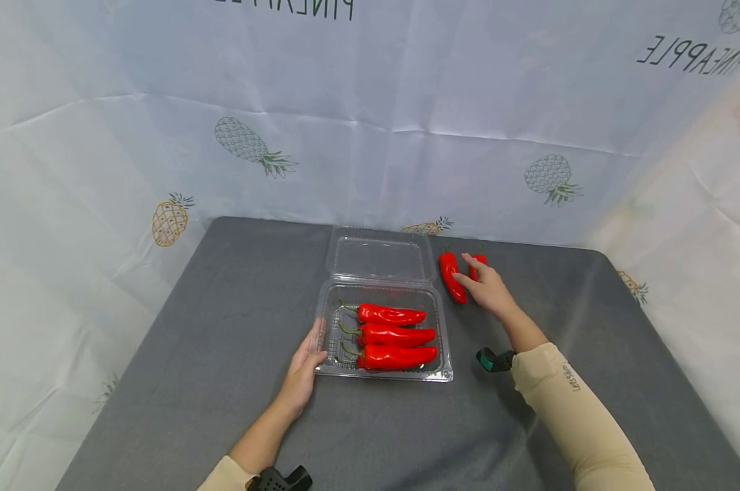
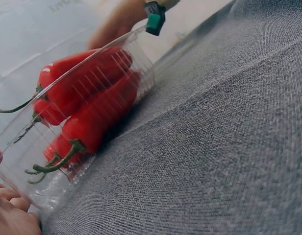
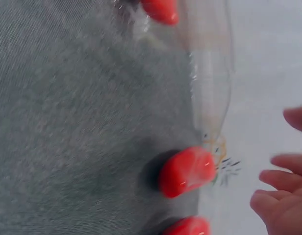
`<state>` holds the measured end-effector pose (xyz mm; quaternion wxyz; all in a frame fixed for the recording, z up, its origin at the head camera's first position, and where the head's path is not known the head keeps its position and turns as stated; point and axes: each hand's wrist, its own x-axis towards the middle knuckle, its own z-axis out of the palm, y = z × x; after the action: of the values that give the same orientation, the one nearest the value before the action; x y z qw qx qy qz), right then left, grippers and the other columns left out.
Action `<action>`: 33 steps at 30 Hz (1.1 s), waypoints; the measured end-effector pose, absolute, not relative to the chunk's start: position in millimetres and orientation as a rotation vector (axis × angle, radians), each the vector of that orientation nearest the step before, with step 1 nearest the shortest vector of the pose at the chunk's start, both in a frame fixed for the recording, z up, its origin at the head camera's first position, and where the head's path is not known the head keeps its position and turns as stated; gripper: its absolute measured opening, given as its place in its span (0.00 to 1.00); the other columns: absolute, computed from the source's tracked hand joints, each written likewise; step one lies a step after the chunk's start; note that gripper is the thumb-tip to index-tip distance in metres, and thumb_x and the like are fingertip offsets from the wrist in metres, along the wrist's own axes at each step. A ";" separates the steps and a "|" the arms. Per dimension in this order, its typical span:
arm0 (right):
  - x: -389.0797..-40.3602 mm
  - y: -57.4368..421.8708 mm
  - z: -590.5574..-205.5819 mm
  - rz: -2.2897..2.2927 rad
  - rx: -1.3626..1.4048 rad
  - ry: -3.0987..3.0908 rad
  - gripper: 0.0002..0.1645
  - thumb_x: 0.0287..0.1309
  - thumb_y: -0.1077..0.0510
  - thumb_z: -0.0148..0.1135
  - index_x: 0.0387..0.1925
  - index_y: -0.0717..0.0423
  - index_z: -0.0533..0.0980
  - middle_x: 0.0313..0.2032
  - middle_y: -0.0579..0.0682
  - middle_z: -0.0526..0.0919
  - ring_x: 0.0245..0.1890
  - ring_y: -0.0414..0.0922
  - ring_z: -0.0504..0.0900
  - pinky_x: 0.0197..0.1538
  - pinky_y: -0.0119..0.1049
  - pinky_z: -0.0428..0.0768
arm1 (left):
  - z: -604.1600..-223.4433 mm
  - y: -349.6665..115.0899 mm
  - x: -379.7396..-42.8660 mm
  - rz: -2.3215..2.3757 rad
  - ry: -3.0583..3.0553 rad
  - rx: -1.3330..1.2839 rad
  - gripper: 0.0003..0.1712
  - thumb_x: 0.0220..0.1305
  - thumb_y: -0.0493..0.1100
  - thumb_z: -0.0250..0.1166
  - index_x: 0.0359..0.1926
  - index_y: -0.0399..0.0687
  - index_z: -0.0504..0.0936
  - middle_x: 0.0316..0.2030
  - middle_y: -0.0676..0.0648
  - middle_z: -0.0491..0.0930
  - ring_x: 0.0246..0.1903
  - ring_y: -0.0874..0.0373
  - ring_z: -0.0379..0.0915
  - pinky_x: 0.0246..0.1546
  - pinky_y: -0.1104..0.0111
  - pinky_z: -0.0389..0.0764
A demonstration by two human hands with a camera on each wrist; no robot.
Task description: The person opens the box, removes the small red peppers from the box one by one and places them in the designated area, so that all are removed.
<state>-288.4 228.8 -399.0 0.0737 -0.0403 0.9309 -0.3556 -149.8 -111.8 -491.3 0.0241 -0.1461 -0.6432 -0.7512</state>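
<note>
A clear plastic clamshell container (image 1: 446,341) holds several red chili peppers (image 1: 397,335), their green stems pointing left. Its lid (image 1: 382,256) lies folded back, away from the person. My left hand (image 1: 302,372) grips the container's left side, thumb at the rim; in the left wrist view its curled fingers (image 2: 13,213) show at the near corner. To the right of the lid, two more peppers lie on the table, a left one (image 1: 449,273) and a right one (image 1: 479,259). My right hand (image 1: 489,290) hovers over them, fingers spread and holding nothing, partly hiding the right one.
A grey cloth covers the table (image 1: 234,307). Behind and at both sides hangs a pale curtain (image 1: 376,102) printed with pineapples. Each wrist wears a dark strapped device, such as the one (image 1: 494,360) on the right.
</note>
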 end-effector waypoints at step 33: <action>-258.4 166.2 -372.3 -1.515 -0.468 1.908 0.36 0.59 0.55 0.59 0.66 0.61 0.61 0.67 0.62 0.62 0.67 0.58 0.60 0.68 0.57 0.57 | -492.6 -111.5 -150.2 -2.351 -1.979 -0.433 0.33 0.63 0.28 0.40 0.68 0.23 0.41 0.68 0.25 0.39 0.61 0.83 0.49 0.60 0.90 0.52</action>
<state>-258.4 166.2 -372.3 0.3246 -0.1784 0.7274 -0.5777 -150.2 -111.5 -492.6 0.0191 -0.1395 -0.6375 -0.7575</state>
